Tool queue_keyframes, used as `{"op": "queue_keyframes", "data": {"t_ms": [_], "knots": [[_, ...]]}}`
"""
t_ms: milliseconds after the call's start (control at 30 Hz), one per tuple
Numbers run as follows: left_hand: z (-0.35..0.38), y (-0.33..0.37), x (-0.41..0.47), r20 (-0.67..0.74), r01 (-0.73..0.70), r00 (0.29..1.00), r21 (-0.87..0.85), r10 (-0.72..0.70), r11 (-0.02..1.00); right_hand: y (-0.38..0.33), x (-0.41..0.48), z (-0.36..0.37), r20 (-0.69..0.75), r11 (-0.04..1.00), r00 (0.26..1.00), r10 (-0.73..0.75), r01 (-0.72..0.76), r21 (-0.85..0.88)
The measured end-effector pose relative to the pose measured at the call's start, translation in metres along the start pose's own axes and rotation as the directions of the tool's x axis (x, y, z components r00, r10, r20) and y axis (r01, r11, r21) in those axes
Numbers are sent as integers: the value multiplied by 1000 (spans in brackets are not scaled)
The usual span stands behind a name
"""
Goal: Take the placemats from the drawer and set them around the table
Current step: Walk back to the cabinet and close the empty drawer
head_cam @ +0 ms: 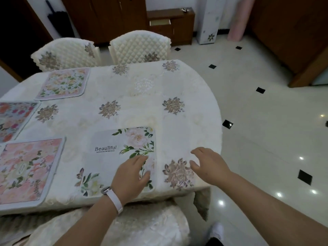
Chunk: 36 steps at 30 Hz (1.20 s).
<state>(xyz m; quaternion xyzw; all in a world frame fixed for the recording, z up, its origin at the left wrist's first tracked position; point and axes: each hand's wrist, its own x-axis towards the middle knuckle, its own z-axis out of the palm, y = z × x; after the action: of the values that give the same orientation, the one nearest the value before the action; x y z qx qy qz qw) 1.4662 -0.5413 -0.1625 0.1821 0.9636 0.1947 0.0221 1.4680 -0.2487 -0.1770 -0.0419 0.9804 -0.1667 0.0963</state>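
A white placemat with green leaves and the word "Beautiful" lies flat near the front edge of the table. My left hand rests on its right part, fingers spread, gripping nothing. My right hand hovers open just right of the mat, over a flower in the tablecloth. A pink floral placemat lies at the front left. Another floral placemat sits at the left edge, cut off by the frame. A pale floral placemat lies at the far left.
Two quilted cream chairs stand at the table's far side, and a covered chair is right below my arms. A wooden cabinet with an open drawer stands by the back wall. Tiled floor spreads to the right.
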Motion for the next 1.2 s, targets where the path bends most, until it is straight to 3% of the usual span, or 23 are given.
{"op": "queue_keyframes", "data": {"t_ms": [233,600,900,1200], "knots": [[35,126,57,-2,-64,998,101,64,993,104,-22,-66,-88,999,996,20,-22,-27],[79,284,149,20,-179,984,10,179,984,265,-66,-149,-98,985,980,171,-170,13],[110,339,236,42,-208,976,-94,213,974,337,-42,-175,-30,966,966,258,-256,36],[163,353,373,116,-200,969,-140,217,970,407,74,-194,-22,974,974,225,-225,7]]}}
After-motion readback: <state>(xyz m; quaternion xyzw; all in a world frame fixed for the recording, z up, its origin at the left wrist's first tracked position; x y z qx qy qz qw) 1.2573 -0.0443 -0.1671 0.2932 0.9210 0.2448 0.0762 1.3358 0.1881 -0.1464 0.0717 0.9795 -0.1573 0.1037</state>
